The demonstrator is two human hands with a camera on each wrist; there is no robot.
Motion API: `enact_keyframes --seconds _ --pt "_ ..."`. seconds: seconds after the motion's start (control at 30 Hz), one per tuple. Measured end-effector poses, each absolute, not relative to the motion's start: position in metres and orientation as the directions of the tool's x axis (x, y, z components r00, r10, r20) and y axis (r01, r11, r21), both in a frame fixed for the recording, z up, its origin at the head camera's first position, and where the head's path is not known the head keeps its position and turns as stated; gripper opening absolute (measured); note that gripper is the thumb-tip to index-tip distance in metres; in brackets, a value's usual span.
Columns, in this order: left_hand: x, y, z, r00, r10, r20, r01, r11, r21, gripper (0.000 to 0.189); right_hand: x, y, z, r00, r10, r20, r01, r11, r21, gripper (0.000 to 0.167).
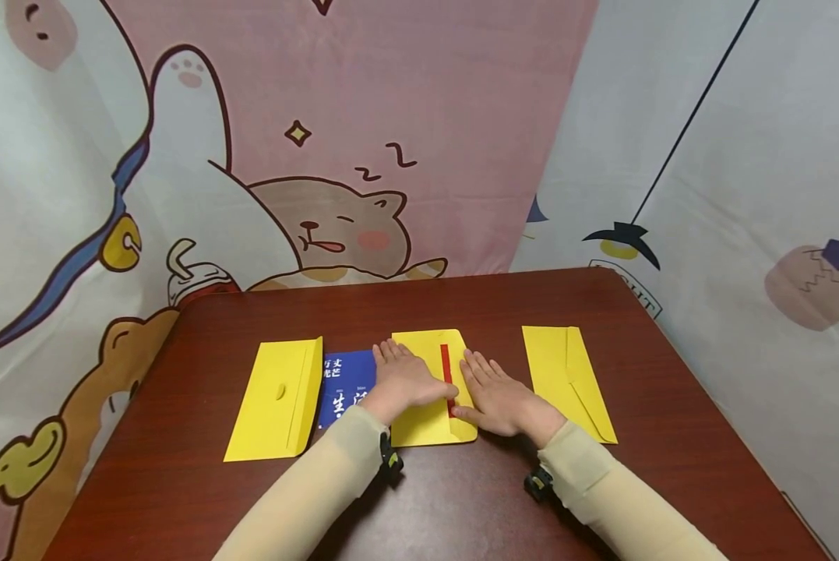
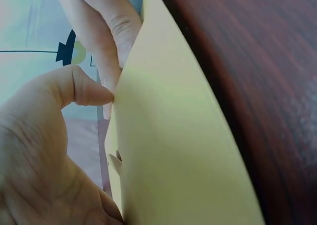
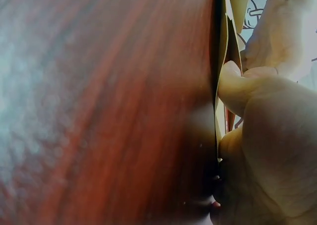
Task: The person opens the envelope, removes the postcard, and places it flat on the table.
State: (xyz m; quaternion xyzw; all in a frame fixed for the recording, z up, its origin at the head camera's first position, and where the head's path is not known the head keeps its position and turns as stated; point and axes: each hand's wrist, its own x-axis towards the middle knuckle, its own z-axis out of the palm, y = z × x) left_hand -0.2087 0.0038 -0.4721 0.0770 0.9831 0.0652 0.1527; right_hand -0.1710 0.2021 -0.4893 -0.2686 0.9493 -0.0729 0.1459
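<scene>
A yellow envelope lies in the middle of the table, its flap toward the right and a red strip running along that side. Across its left part rests my left hand, fingers straight and thumb reaching to the strip. My right hand lies flat at the flap's right edge, fingers extended. In the left wrist view the left thumb touches the yellow paper. The right wrist view has the right thumb against the lifted paper edge.
Left of the middle envelope is a blue sheet with white characters, partly under a second yellow envelope. A third yellow envelope lies at the right. Behind the brown table hangs a cartoon-printed cloth.
</scene>
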Motion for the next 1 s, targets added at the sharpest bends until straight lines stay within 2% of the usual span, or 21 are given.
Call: enact_keyframes --seconds 0.33,0.57,0.83,1.0 --pt "-0.209 -0.001 -0.472 -0.943 0.186 -0.276 0.132 0.97 0.204 0.128 -0.172 0.202 -0.487 -0.821 -0.525 -0.225 -0.478 0.847 -0.232 0.088" --pt "-0.207 -0.002 -0.472 -0.941 0.191 -0.279 0.136 0.969 0.206 0.128 -0.172 0.196 -0.485 -0.842 -0.495 -0.214 -0.462 0.867 -0.185 0.084" --pt "-0.206 -0.003 -0.473 -0.942 0.199 -0.27 0.144 0.967 0.212 0.129 -0.169 0.193 -0.487 -0.86 -0.493 -0.135 -0.477 0.869 -0.132 0.084" --pt "-0.205 -0.002 -0.473 -0.943 0.203 -0.265 0.149 0.967 0.208 0.129 -0.169 0.193 -0.489 -0.842 -0.533 -0.088 -0.523 0.845 -0.113 0.082"
